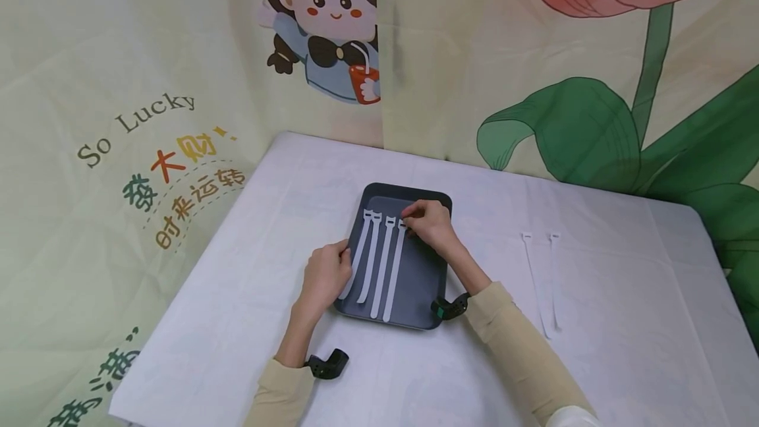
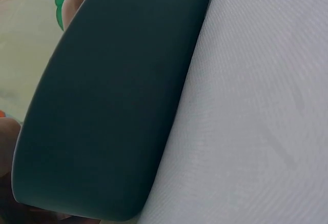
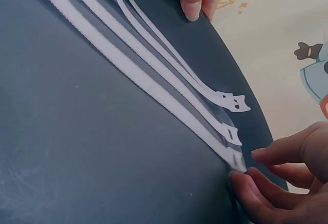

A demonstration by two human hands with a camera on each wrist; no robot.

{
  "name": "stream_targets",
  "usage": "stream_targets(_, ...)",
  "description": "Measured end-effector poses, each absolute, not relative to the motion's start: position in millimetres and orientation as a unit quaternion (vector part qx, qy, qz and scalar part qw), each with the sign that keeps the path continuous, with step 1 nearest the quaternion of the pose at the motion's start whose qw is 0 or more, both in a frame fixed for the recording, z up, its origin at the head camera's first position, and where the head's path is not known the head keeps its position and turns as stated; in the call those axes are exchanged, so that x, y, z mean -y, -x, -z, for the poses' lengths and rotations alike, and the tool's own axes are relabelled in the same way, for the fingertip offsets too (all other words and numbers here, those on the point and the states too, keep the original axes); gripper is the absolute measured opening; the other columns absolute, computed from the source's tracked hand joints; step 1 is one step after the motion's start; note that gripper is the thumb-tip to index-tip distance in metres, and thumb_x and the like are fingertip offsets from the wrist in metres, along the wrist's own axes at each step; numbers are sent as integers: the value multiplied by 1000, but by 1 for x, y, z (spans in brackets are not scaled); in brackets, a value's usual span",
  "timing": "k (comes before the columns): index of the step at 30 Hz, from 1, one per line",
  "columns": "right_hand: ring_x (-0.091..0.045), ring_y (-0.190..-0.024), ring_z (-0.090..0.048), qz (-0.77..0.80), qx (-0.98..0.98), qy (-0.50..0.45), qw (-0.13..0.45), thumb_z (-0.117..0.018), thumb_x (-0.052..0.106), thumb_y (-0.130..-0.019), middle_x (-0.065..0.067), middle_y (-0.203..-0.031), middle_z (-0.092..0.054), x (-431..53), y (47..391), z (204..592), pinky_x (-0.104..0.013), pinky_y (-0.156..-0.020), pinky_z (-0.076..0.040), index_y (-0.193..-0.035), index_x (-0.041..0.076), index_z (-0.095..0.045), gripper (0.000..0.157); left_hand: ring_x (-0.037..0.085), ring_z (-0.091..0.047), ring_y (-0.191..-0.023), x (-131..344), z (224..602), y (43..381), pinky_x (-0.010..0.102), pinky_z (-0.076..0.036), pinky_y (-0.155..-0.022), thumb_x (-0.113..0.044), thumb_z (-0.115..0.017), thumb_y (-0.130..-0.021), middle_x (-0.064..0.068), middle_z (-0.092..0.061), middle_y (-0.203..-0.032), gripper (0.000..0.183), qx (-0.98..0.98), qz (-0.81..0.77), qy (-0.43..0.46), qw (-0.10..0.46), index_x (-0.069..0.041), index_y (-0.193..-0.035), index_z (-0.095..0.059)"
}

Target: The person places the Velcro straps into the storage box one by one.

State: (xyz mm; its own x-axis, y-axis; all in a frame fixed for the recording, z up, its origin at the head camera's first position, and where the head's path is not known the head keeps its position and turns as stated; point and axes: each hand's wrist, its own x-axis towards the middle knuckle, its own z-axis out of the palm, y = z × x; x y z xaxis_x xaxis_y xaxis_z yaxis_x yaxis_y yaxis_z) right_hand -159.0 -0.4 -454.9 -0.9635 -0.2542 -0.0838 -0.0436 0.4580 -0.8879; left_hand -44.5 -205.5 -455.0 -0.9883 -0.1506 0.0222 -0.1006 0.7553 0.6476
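Observation:
A dark grey rectangular tray lies on the table, with several white hook-and-loop cable ties side by side in it, slotted heads at the far end. My left hand grips the tray's left rim, its thumb over the edge. At the far end, my right hand pinches the head of the rightmost cable tie between thumb and a finger, the index fingertip standing slightly apart. The left wrist view is mostly filled by the tray's outer wall.
Two more white cable ties, a left one and a right one, lie on the white-covered table right of the tray. Printed cloth hangs behind and to the left. Each wrist wears a black camera.

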Motion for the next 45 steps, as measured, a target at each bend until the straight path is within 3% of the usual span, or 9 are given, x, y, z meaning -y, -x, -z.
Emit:
stream_targets(12, -30, -88, -74, 517, -846, 97, 84, -68, 8, -97, -15, -106, -75, -10, 150, 438, -34, -76, -59, -111, 2, -75, 17, 30, -72, -93, 203, 454, 46, 43, -57, -71, -7, -56, -101, 27, -70, -123, 35, 937, 340, -71, 30, 9, -131, -65)
stream_targets(19, -34, -86, -73, 539, -834, 101, 52, -67, 11, -99, -14, -108, -75, -28, 144, 436, -37, -77, -59, -116, 2, -74, 20, 26, -66, -77, 201, 457, 46, 34, -49, -59, -8, -56, -101, 26, -71, -122, 34, 935, 344, -79, 31, 8, -130, -66)
stream_targets(26, -37, -92, -71, 571, -817, 76, 25, -66, 7, -98, -16, -107, -74, -52, 138, 437, -50, -82, -59, -113, 1, -74, 18, 28, -68, -82, 200, 457, 46, 39, -53, -65, -9, -55, -102, 28, -70, -123, 35, 935, 343, -82, 25, 9, -131, -65)
stream_targets(34, -34, -94, -70, 562, -825, 52, 18, -66, 8, -97, -16, -107, -75, -80, 134, 437, -53, -81, -58, -113, 2, -75, 19, 26, -67, -80, 204, 457, 46, 40, -53, -68, -15, -54, -105, 23, -75, -111, 39, 930, 356, -87, 11, 2, -139, -61)
stream_targets(39, -32, -91, -70, 541, -841, 16, 26, -66, 12, -98, -16, -109, -75, -100, 135, 441, -45, -79, -58, -114, 3, -74, 20, 26, -67, -79, 203, 459, 45, 41, -52, -68, -16, -52, -106, 20, -75, -105, 41, 927, 365, -87, 14, -5, -146, -56)
stream_targets(45, -34, -92, -67, 523, -851, -30, 35, -65, 16, -100, -17, -113, -74, -124, 135, 445, -36, -75, -56, -117, 4, -73, 23, 26, -67, -83, 205, 459, 44, 42, -53, -72, -16, -50, -106, 19, -75, -107, 42, 922, 378, -82, 11, -5, -146, -56)
